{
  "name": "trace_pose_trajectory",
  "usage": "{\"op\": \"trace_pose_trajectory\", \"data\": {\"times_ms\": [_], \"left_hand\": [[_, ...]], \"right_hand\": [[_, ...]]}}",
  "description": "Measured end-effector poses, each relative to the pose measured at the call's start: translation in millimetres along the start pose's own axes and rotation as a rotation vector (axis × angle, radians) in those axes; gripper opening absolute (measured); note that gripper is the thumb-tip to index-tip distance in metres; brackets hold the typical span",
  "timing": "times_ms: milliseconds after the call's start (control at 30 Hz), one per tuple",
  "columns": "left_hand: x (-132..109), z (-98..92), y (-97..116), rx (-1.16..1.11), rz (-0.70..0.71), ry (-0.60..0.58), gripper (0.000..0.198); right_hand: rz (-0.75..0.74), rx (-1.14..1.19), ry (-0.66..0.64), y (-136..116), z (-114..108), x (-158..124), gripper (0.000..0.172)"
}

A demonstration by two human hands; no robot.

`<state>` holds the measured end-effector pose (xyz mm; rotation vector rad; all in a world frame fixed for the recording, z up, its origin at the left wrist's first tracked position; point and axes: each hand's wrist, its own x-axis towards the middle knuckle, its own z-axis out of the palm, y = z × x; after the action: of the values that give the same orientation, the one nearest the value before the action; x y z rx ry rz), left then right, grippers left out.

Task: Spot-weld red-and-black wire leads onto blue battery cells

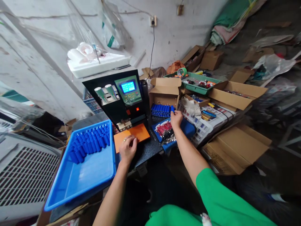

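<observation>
My right hand (176, 119) pinches a blue cylindrical battery cell (172, 108) at the right end of a stack of blue cells (161, 110) in an open cardboard box (166, 91). Below that wrist lie red and black wire leads (164, 130) on a blue cloth (188, 128). My left hand (128, 147), with a ring on one finger, rests on an orange board (141, 132). Its fingers are curled together, and whatever they may hold is hidden. Just behind the board stands a black spot welder (110, 108) with a lit blue screen (127, 87) and metal electrodes (124, 125).
A blue tray (87, 179) with many upright blue cells (90, 142) stands to the left. Right of the cloth are a white plastic basket (203, 128), a green tray (199, 86) and open cardboard boxes (237, 147). White foam (98, 66) lies atop the welder.
</observation>
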<state>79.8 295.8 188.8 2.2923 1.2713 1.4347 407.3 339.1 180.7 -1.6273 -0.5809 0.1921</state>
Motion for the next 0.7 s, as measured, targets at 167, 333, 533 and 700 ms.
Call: {"op": "trace_pose_trajectory", "data": {"times_ms": [167,333,533,700], "left_hand": [[0.6,-1.3,2.3,0.001,-0.001,-0.007,0.021],[0.6,-2.7,3.0,-0.007,0.037,-0.006,0.018],[-0.2,-2.1,2.1,0.011,0.08,0.017,0.013],[-0.5,-0.4,0.7,0.022,0.103,0.015,0.013]], "right_hand": [[-0.186,-0.435,-0.097,-5.6,-5.4,1.3,0.023],[-0.275,-0.63,-0.174,-9.2,-1.9,2.0,0.024],[-0.348,-0.683,-0.228,0.6,0.0,6.6,0.032],[-0.335,-0.718,-0.273,1.0,-4.1,14.4,0.039]]}}
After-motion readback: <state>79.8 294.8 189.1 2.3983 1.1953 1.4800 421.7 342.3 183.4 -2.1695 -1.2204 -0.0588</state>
